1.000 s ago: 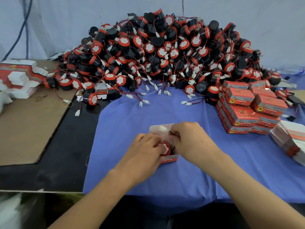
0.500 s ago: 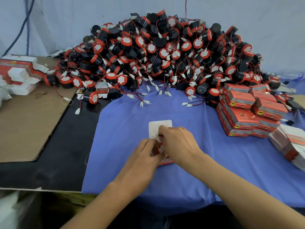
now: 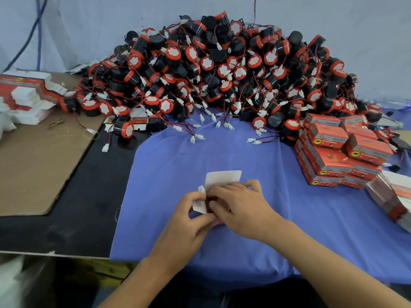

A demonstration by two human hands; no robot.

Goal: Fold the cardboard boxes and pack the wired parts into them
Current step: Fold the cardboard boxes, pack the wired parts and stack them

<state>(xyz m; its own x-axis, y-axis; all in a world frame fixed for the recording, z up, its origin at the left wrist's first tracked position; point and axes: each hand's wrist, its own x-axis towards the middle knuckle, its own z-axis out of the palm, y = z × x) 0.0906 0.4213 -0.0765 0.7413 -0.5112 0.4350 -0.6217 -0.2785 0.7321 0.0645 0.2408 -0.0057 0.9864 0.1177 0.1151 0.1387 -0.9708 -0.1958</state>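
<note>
Station: 1 cardboard box (image 3: pixel 219 222) in hand, near centre of the table, on the blue cloth (image 3: pixel 222 152). Only a red edge of it shows under the hands.

Left hand (image 3: pixel 191 216): grip pressed together, thumb and fingers pinching the white side flap (image 3: pixel 199 206) at the box's left end.

Right hand (image 3: pixel 240 207): fingers curled over the top of the box, thumb against its left end. The wired part inside is hidden under this hand, so its seating cannot be confirmed.

Governing relation: the lid flap (image 3: pixel 223 178) stands open on the far side of both grips, its long edge running left to right, so closing calls for a fold from far towards near. 1 white connector (image 3: pixel 201 189) protrudes at the box's far left corner, touching or just beside the left fingertips and between the side flap and the lid flap. The left hand is the nearer hand to it.

Judgement: packing of this box is nearly complete. The connector needs tucking inside before the side flap and lid go down. Risk: the lead gets trapped under a flap.

Surroundings: the pile of wired parts (image 3: pixel 222 74) lies along the far side, well apart from the hands. Packed red boxes (image 3: pixel 333 152) are stacked far right, with flat box blanks (image 3: pixel 395 196) just beside them and further blanks (image 3: pixel 26 96) far left.
</note>
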